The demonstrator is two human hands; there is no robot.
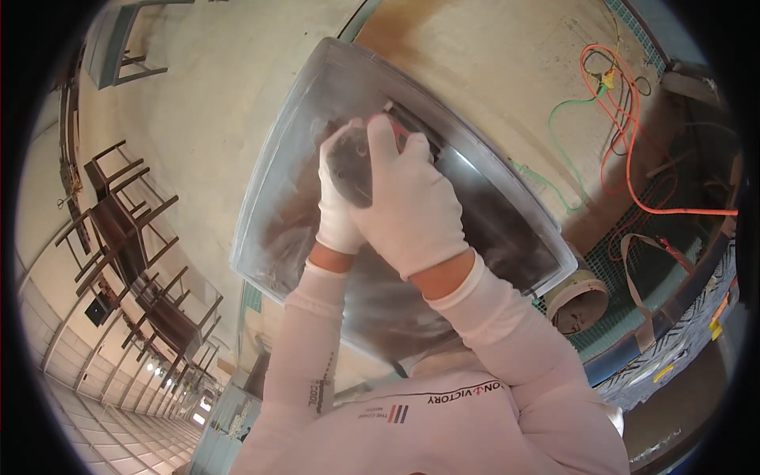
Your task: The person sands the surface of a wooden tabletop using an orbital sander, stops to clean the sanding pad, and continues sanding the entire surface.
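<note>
Both my hands wear white gloves and are closed around a dark grey, rounded object with a red part at its far end; its exact kind I cannot make out. My left hand wraps its left side. My right hand grips it from the right, its thumb and fingers over the top. They are above a large clear plastic tub whose surfaces look hazy and dark-stained. A dark, long shape shows beyond my right fingers, partly hidden by them.
At the right lie an orange cable, a green cord and a round open container on green mesh. Dark wooden chairs stand at the far left, and a bench is at the upper left.
</note>
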